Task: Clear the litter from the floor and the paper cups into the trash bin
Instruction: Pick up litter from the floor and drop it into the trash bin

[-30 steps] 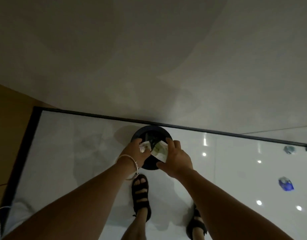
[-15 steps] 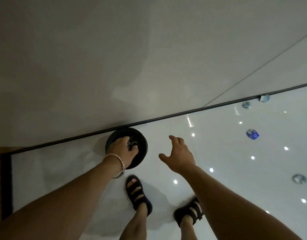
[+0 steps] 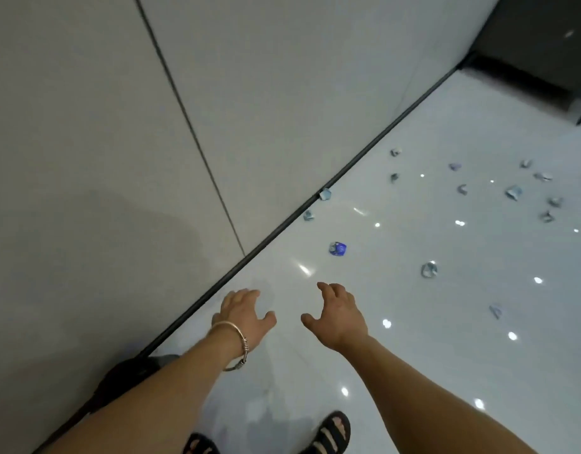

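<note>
Now that the two scraps have dropped into the trash bin (image 3: 128,376), both hands are empty. A moment ago the person held a bit of paper in each hand, right over the bin's round mouth. Then the right hand (image 3: 336,317) let go and swung away, and the left hand (image 3: 243,314) came out after it.

The person has turned too, so the bin is now low down by the wall (image 3: 119,142), dark and half hidden behind the left arm (image 3: 151,404). The fingers of both hands are spread a little and softly bent, holding nothing, out over the shiny white floor (image 3: 413,371).

There is still plenty to pick up. A crumpled blue piece (image 3: 337,249) lies closest, a little past the fingertips. A grey piece (image 3: 429,269) sits to its right, two small bits (image 3: 325,194) lie by the black strip (image 3: 282,224) at the foot of the wall, and a bunch of litter (image 3: 513,192) is scattered farther off. I cannot tell which are paper cups; they look too small. I think one trip is done, and the blue piece looks like the next thing to grab.
</note>
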A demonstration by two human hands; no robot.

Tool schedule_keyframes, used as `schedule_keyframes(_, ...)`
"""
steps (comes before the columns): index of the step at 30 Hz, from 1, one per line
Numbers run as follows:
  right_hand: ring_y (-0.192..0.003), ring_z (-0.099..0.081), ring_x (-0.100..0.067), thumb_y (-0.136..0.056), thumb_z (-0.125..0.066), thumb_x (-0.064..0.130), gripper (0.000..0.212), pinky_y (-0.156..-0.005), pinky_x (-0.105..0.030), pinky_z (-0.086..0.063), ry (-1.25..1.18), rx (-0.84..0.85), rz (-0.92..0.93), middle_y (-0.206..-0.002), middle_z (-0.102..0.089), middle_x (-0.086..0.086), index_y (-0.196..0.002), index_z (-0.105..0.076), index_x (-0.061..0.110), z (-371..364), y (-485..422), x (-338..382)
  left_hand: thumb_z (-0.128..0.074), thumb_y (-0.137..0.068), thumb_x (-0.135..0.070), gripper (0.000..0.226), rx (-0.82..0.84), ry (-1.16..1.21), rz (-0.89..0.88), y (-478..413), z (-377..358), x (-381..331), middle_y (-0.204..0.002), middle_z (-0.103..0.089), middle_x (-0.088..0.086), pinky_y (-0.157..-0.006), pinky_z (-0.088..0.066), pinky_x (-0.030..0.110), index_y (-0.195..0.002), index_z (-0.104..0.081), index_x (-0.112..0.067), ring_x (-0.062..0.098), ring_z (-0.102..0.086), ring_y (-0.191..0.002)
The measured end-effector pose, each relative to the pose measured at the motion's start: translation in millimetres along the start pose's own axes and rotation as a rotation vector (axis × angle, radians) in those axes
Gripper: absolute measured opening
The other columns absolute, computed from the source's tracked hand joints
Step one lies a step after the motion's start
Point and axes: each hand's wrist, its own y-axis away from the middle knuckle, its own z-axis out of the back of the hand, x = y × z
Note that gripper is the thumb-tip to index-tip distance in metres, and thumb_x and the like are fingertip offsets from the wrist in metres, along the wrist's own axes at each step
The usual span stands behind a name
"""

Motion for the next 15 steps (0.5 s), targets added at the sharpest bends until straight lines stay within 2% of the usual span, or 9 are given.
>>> schedule_keyframes(8, -0.139, -0.027, -0.023, -0.087, -0.055, 0.054, 0.078, -0.105, -0.039, -0.039, -0.144, -0.210, -0.326, -0.154, -0.024, -0.001, -0.152, -0.022, 0.024, 143, 64, -170, -0.042, -0.091, -0.053, 0.065, 0.116, -0.219, -0.315, 5, -25, -227, -0.157, -0.014, -0.006, -0.116, -0.016, 0.039, -0.147, -0.024, -0.026, 0.017, 0.000, -0.146)
schedule_keyframes(15, -0.138, -0.028, -0.023, -0.089, -0.054, 0.050, 0.076, -0.104, -0.039, -0.040, -0.224, -0.291, -0.534, -0.155, -0.023, -0.001, -0.152, -0.022, 0.023, 213, 96, -266, -0.044, -0.091, -0.052, 0.064, 0.188, -0.313, -0.480, -15, -55, -358, -0.156, -0.019, -0.005, -0.116, -0.016, 0.040, -0.146, -0.026, -0.026, 0.017, -0.004, -0.145)
